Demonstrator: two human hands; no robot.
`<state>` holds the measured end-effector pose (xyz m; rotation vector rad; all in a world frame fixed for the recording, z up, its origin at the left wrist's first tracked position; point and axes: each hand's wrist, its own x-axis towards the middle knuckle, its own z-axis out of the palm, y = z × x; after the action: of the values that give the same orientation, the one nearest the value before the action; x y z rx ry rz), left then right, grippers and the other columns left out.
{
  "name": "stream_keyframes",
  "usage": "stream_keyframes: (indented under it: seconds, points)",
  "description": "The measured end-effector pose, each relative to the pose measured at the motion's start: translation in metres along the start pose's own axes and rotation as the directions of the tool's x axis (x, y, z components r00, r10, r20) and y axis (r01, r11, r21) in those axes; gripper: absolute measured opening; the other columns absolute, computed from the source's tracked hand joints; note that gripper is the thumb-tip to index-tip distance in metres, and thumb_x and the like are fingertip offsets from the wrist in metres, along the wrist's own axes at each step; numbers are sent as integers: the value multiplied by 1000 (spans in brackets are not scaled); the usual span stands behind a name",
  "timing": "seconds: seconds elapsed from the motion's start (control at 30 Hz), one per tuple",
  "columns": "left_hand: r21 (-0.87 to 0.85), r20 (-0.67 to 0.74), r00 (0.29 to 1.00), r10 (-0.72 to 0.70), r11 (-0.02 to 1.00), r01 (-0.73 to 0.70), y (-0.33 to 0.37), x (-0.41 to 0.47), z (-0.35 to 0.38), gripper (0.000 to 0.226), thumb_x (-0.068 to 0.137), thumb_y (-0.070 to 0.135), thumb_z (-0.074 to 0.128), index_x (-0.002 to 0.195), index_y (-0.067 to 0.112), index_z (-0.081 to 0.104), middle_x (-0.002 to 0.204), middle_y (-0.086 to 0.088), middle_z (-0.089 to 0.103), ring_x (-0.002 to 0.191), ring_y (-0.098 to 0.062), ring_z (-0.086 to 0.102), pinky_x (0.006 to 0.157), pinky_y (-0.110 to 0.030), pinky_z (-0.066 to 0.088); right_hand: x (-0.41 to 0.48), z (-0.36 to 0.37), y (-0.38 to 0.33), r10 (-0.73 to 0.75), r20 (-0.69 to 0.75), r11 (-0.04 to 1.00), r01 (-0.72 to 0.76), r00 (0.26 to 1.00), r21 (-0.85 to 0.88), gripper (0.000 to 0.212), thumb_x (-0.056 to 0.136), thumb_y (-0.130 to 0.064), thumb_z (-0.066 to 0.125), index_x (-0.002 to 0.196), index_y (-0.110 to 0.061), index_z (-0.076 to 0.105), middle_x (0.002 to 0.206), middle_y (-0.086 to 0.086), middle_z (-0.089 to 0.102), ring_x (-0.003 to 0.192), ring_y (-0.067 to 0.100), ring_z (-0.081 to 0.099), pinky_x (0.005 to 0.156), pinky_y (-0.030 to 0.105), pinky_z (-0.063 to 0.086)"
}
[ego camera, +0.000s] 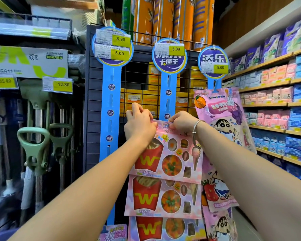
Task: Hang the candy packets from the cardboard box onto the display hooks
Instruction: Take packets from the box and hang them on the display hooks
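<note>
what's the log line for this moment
step: hanging candy packet | left hand: pinches top edge | right hand: pinches top edge | target: middle blue strip

Bare forearms (97, 180), a thin silver bangle (196, 126) around the right wrist (203, 131).

Candy packet (167, 153) was pale pink, printed with a red carton bearing a yellow W and an orange disc flecked green. Display strips (110, 108) were bright blue with purple round heads. Price tags (121, 39) were yellow. The cartoon packet (221, 110) was pink with purple grapes. Canisters (181, 18) were orange, striped blue.
</note>
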<state>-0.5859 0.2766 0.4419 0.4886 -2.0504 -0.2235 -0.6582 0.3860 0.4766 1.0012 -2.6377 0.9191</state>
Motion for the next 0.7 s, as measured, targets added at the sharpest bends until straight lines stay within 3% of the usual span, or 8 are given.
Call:
stream_keyframes:
  seconds: [0.07,0.13,0.2,0.3,0.5,0.6,0.63,0.7]
  points:
    - [1,0,1000,9,1000,-9,0,0,-1,28,89,42,58,107,21,56,122,-2,35,116,-19,38,70,-25,39,1,-5,2,44,66,994,-51,997,98,27,90,-3,49,114,-1,61,83,9,61,67,17,51,63,31,48]
    - [-3,2,1000,17,1000,-17,-1,0,-2,28,89,42,58,108,22,56,122,-2,35,116,-18,37,70,-25,39,0,-9,2,80,113,982,-98,990,162,14,87,-2,52,94,-9,61,70,4,51,58,15,47,56,27,42]
    - [-12,5,1000,17,1000,-17,-2,-1,-3,27,89,42,58,107,22,56,120,-1,35,115,-18,37,69,-25,39,1,-10,1,54,135,989,-72,989,130,20,89,-5,52,74,-17,53,78,5,53,70,17,52,68,32,49]
    - [-24,14,1000,9,1000,-9,-5,-2,-5,26,89,42,58,105,23,56,118,0,34,114,-18,37,68,-25,39,-1,-8,-3,24,114,997,-31,993,65,26,92,-10,53,68,-21,51,90,4,55,95,20,51,95,36,46]
    - [-26,18,1000,-25,999,25,-9,-5,-2,25,89,43,58,103,23,54,116,0,34,111,-19,38,68,-27,40,-2,-2,-1,16,55,995,-21,998,97,31,93,-9,50,64,-19,49,86,5,54,89,17,49,83,30,47]
    - [-28,21,999,-37,999,37,-8,-6,0,25,89,42,58,104,23,53,116,0,34,111,-19,38,69,-27,40,0,-3,2,66,69,980,-78,995,182,27,91,-6,49,67,-19,50,71,1,51,65,14,49,60,26,45]
    - [-29,23,999,-41,999,41,-8,-7,1,26,89,42,58,104,23,53,116,0,34,111,-19,38,69,-27,40,1,-4,3,80,81,971,-96,994,219,25,90,-4,49,69,-19,50,68,1,50,58,12,46,58,28,46]
    - [-26,33,998,-53,998,54,-9,-9,4,26,89,42,58,105,23,53,117,-1,34,112,-19,37,70,-27,40,0,0,4,93,68,962,-108,993,250,24,88,-2,49,71,-18,52,68,2,51,58,13,47,75,40,53]
